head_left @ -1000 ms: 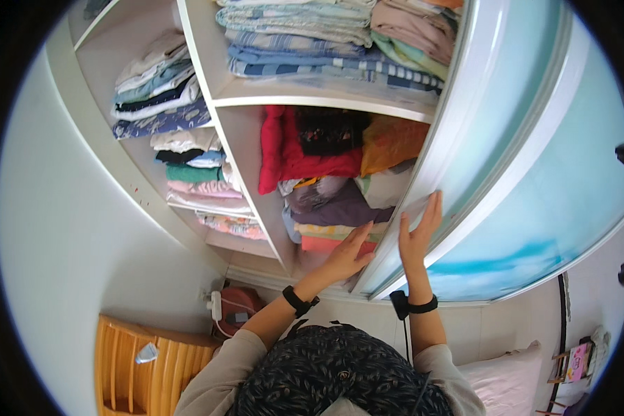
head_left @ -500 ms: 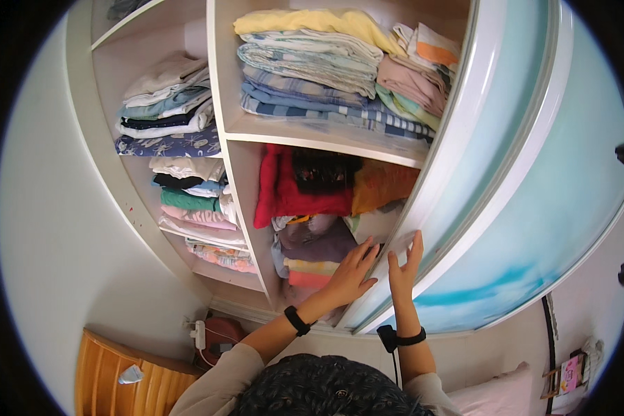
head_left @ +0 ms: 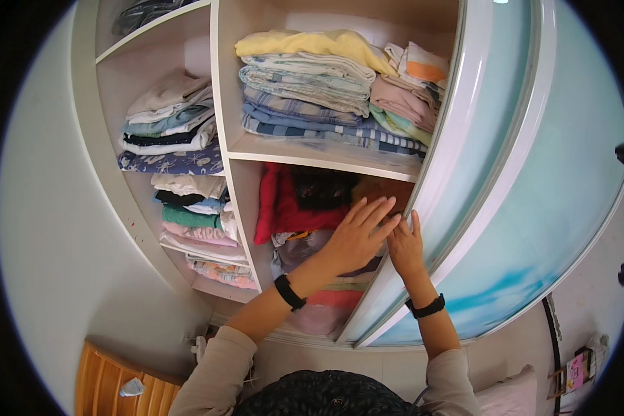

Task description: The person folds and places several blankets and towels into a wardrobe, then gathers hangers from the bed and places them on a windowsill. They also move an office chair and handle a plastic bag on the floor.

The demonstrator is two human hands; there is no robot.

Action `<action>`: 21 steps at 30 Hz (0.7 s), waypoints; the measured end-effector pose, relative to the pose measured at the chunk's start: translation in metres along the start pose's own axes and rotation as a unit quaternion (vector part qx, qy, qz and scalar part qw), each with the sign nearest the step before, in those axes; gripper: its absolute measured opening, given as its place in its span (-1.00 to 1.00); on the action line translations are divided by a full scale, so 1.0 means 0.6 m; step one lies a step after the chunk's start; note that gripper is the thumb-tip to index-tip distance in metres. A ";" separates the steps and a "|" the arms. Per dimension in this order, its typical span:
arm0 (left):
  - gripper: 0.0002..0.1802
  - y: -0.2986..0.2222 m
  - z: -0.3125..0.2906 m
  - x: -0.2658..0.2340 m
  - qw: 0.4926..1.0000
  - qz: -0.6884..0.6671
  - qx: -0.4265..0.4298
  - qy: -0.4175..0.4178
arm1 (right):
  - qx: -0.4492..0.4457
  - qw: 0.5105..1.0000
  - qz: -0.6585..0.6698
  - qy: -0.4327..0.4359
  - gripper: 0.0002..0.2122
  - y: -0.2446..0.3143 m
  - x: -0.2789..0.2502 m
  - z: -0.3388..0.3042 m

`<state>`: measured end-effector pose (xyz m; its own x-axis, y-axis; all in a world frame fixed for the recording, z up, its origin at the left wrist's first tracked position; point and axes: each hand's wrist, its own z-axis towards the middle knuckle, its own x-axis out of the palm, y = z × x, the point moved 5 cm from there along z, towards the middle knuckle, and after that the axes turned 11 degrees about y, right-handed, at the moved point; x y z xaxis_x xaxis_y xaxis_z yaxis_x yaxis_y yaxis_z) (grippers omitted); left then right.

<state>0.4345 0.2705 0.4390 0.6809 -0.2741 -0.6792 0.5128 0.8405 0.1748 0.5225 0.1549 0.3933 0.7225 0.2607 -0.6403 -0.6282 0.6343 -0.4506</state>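
I see my left hand point(head_left: 353, 239) at frame center, fingers spread wide and flat against the folded clothes point(head_left: 305, 208) on the lower wardrobe shelf. My right hand point(head_left: 404, 244) sits just beside it, fingers loosely open, touching the sliding door's edge point(head_left: 430, 187).

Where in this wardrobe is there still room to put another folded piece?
Bare shelf board shows in front of the striped stack, and there is space above the yellow top piece. The lower compartment by the left hand and right hand is packed.
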 end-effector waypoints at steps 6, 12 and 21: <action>-0.21 0.073 0.066 -0.102 0.998 0.057 -0.005 -0.007 | 0.055 0.997 -0.016 0.058 -0.55 -0.007 0.014 -0.010; -0.19 0.120 0.113 -0.175 0.995 0.101 -0.005 -0.024 | 0.082 0.994 -0.051 0.055 -0.52 -0.026 0.015 -0.022; -0.23 0.166 0.315 -0.152 0.976 0.184 0.097 -0.066 | 0.095 0.991 -0.072 0.058 -0.60 -0.045 0.029 -0.041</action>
<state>0.5221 0.2908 0.6528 0.8920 -0.0393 -0.4503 0.3020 0.7931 0.5290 0.5450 0.1244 0.3793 0.7554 0.0789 -0.6505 -0.4471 0.7879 -0.4235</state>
